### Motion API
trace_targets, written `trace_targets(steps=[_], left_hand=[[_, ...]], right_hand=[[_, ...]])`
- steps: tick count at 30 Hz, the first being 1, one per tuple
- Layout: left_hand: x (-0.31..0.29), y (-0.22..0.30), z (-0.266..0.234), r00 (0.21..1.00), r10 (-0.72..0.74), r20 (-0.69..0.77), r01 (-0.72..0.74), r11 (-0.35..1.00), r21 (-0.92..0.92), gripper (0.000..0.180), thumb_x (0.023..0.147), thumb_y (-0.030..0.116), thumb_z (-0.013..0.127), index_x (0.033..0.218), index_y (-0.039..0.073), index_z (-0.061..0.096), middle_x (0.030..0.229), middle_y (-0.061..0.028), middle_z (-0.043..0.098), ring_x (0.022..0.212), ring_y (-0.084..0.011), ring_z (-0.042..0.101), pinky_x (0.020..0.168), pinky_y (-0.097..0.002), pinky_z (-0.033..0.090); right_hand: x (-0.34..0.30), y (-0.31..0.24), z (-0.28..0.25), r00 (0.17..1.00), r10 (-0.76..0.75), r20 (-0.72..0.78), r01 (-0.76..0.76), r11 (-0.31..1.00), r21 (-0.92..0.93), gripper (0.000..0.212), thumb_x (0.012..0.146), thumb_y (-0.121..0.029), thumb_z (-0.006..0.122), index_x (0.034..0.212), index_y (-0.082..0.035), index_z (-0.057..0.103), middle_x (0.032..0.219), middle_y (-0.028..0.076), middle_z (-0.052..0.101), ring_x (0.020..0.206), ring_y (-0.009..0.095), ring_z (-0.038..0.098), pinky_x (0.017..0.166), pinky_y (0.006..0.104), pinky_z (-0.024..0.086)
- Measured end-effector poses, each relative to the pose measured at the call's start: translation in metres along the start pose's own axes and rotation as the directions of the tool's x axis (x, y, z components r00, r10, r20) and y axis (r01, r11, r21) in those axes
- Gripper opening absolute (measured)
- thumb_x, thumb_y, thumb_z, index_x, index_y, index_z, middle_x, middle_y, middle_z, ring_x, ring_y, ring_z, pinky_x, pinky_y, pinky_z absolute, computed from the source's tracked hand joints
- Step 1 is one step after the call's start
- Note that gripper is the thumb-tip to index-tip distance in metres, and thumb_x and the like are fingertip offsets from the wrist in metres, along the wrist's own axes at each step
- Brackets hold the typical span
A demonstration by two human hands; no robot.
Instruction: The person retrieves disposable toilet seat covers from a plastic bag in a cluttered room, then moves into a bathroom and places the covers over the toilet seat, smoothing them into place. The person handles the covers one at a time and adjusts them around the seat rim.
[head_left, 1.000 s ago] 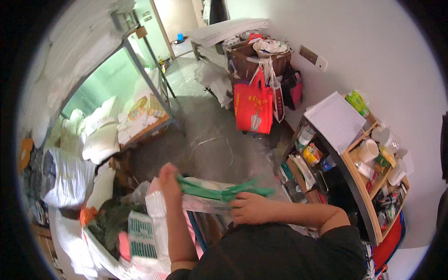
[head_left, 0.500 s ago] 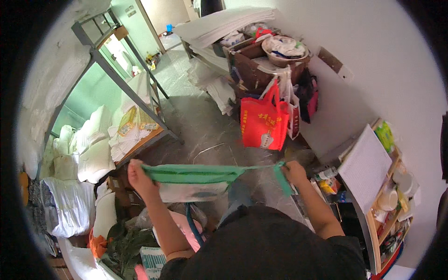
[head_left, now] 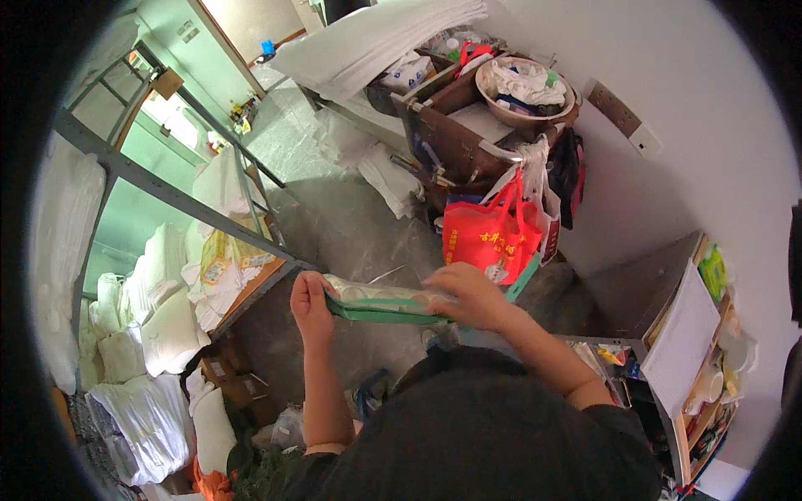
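Observation:
A green-and-white piece of fabric with a long green strap (head_left: 384,316), looking like a flattened cloth bag, is stretched between my hands above the floor. My left hand (head_left: 312,307) is a closed fist around its left end. At the other end, the fingers of my right hand (head_left: 470,294) are bent over the green edge, gripping it. Part of the green strap shows beyond my right hand, in front of a red shopping bag (head_left: 491,236). The fabric's underside is out of sight.
A brown cabinet (head_left: 451,138) with a basin (head_left: 535,113) of cloths on top stands ahead. A bunk bed frame (head_left: 180,200) with white pillows (head_left: 171,330) is on my left. To the right is a cluttered shelf (head_left: 681,447). Cardboard boxes (head_left: 242,384) lie lower left.
My hands have come closer together, the left moving right and the right moving left. The fabric went from a wide stretched band to a shorter, narrower strip. My view has shifted slightly.

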State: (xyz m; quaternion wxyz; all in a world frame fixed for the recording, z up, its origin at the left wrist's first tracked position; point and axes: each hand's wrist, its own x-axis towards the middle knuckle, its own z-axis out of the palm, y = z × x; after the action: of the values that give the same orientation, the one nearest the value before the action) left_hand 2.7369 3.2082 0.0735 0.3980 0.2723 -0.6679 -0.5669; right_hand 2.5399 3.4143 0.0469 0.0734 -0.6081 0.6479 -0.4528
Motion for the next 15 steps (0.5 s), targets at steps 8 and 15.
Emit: trace_targets(steps=[8, 15], left_hand=[[0.036, -0.032, 0.009, 0.99, -0.02, -0.14, -0.001, 0.989, -0.147, 0.026, 0.104, 0.023, 0.042, 0.088, 0.005, 0.052, 0.084, -0.0048, 0.054, 0.079, -0.0132, 0.051, 0.075, -0.0264, 0.041], [-0.005, -0.108, 0.047, 0.867, -0.402, -0.296, 0.45, 0.885, 0.118, 0.079, 0.091, 0.029, 0.066, 0.149, 0.006, 0.018, 0.152, -0.0148, 0.021, 0.138, -0.028, 0.028, 0.112, -0.0391, 0.027]], right_hand=[[0.034, 0.028, 0.023, 0.996, 0.091, -0.019, -0.089, 0.994, 0.061, 0.014, 0.092, -0.017, 0.06, 0.09, -0.004, 0.061, 0.076, 0.014, 0.06, 0.069, 0.032, 0.061, 0.061, 0.0403, 0.047], [0.063, 0.039, 0.042, 0.913, 0.4, 0.073, -0.36, 0.711, 0.604, 0.02, 0.1, -0.017, 0.051, 0.088, -0.002, 0.057, 0.063, -0.001, 0.049, 0.059, 0.006, 0.048, 0.053, 0.0252, 0.04]])
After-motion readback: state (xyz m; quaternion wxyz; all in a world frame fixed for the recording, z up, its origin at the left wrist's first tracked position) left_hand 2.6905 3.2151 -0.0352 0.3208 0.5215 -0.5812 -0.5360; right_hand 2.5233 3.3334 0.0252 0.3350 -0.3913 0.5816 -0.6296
